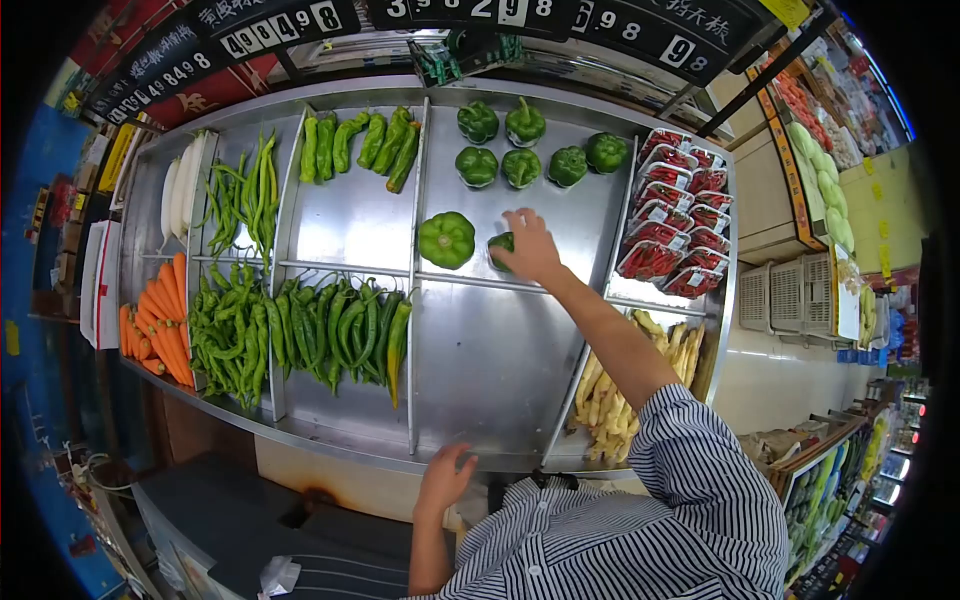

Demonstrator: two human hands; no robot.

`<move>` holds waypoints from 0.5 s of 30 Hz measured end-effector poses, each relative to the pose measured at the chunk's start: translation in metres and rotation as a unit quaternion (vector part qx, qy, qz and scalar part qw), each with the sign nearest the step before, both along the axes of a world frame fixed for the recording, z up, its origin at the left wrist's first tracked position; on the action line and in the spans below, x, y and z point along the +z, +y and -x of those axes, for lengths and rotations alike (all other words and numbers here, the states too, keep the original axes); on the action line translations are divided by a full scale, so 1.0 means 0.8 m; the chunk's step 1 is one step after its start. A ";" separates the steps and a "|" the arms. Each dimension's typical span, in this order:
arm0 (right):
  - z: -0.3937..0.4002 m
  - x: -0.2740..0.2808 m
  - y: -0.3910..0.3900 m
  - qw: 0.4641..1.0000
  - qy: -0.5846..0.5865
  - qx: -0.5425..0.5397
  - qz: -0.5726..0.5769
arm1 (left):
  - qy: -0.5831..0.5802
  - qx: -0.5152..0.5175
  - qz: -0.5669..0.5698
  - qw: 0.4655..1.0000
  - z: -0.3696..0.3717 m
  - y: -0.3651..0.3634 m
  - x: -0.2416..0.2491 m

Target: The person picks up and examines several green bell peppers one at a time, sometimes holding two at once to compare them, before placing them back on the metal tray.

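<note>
My right hand [530,248] reaches into the metal display bin and has its fingers around a green bell pepper [503,243], which it partly covers. Just left of it sits a larger green bell pepper [446,240]. Several more bell peppers [521,167] stand in rows at the back of the same compartment. My left hand [446,480] hovers by the bin's front edge, its fingers apart and nothing in them.
The bin [480,372] has metal dividers. Long green peppers [340,325], carrots [163,315] and white radishes [180,190] lie left; packed red chilies [651,260] and pale yellow roots [608,405] lie right. Price signs [270,35] hang above the back.
</note>
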State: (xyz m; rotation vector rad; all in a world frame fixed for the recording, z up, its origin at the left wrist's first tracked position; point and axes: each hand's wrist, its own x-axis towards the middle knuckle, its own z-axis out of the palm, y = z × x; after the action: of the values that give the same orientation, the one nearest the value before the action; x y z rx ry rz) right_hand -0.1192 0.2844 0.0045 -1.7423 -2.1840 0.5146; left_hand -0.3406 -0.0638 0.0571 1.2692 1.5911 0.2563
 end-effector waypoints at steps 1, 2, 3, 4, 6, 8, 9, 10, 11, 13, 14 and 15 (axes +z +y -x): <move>-0.004 -0.006 0.013 0.999 0.030 -0.012 -0.040 | 0.005 -0.007 -0.003 1.000 0.000 -0.002 -0.004; -0.007 -0.006 0.028 0.996 0.042 -0.030 -0.071 | 0.004 -0.003 -0.004 1.000 0.001 -0.005 -0.009; -0.010 -0.006 0.045 0.994 0.037 -0.042 -0.092 | 0.005 0.001 -0.006 1.000 0.003 -0.006 -0.013; -0.012 -0.003 0.062 0.991 0.033 -0.054 -0.115 | 0.007 0.005 -0.009 1.000 0.005 -0.005 -0.016; -0.010 0.004 0.088 0.989 0.009 -0.074 -0.131 | 0.006 0.031 0.013 0.999 0.006 0.006 0.004; -0.004 0.017 0.110 0.988 -0.028 -0.089 -0.122 | 0.015 0.046 0.016 0.999 0.011 0.009 0.010; 0.000 0.022 0.119 0.990 -0.052 -0.094 -0.095 | 0.024 0.048 0.007 0.999 0.015 0.004 0.008; 0.003 0.026 0.127 0.990 -0.075 -0.098 -0.068 | 0.033 0.049 -0.001 0.998 0.020 -0.001 0.006; 0.005 0.027 0.135 0.989 -0.098 -0.102 -0.039 | 0.035 0.057 0.005 0.998 0.023 -0.004 0.006; 0.004 0.022 0.153 0.987 -0.098 -0.123 0.030 | 0.038 0.074 0.016 0.996 0.027 -0.012 0.006; 0.000 0.014 0.159 0.987 -0.086 -0.129 0.046 | 0.037 0.080 0.021 0.996 0.028 -0.014 0.005; -0.003 0.005 0.163 0.986 -0.075 -0.135 0.061 | 0.035 0.086 0.026 0.995 0.028 -0.017 0.005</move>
State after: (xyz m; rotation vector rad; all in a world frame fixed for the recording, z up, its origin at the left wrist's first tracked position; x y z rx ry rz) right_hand -0.1168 0.4144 0.0087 -2.1643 -2.0007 0.4721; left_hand -0.3627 -0.0772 0.0609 1.1135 1.7593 0.2795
